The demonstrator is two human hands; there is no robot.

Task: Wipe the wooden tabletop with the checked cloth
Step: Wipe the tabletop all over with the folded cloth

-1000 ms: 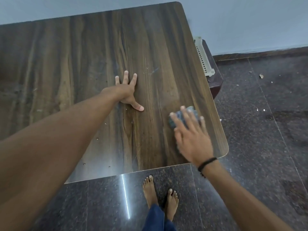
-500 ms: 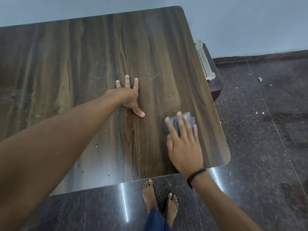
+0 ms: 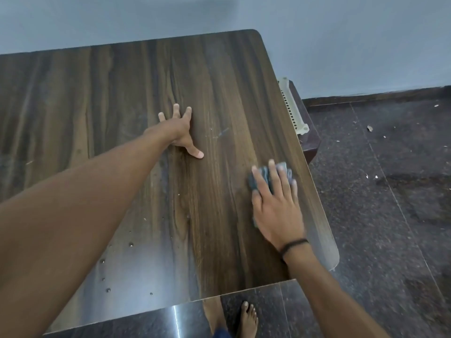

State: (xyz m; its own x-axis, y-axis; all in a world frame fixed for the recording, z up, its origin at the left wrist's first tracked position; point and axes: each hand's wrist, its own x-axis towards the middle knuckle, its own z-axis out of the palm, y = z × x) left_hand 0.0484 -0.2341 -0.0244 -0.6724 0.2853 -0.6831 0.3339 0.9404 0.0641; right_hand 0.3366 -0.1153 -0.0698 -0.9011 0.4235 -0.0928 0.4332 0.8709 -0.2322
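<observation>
Grey cloth (image 3: pixel 264 178), soft, light and bunched, lies near the bench's (image 3: pixel 109 106) right edge under my right grip (image 3: pixel 275 211), whose straight fingers press it flat rather than clutch it. My left grip (image 3: pixel 179 132) rests spread open mid-bench. I'd press the cloth's middle.

**Dim light, front glare**

Soft, cool light leaves the pale grey-blue wall (image 3: pixel 341 32) flat. A whitish sheen washes the near-left of the dark brown wood-grain tabletop (image 3: pixel 151 259). A bright streak glints on the polished dark speckled stone floor (image 3: pixel 378 215). The right hand (image 3: pixel 275 211) and the grey checked cloth (image 3: pixel 266 176) are smeared by blur. The table edges bow.
</observation>
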